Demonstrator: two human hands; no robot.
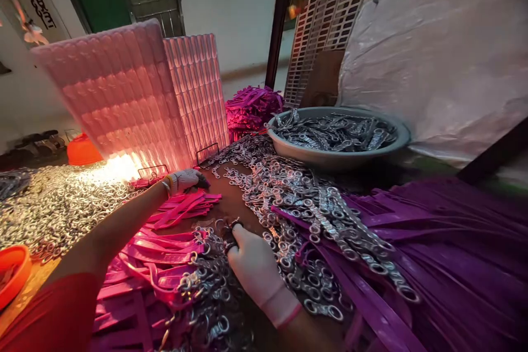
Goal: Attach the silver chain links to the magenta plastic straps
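My left hand, in a white glove with dark fingertips, reaches over a small stack of pink straps. Its fingers are curled together at the tips; what they hold, if anything, is hidden. My right hand, gloved the same way, is closer to me, closed in a pinch beside a heap of metal links with ringed ends. A thin ring shows by its fingertips, but I cannot make out whether they grip it. Below the left forearm lie more pink straps, some meeting the metal links.
Silver metal pieces cover the left side under a bright light. Clear ribbed plastic trays stand upright behind. A wide basin holds dark metal links. Purple straps spread at right; an orange bowl sits at left.
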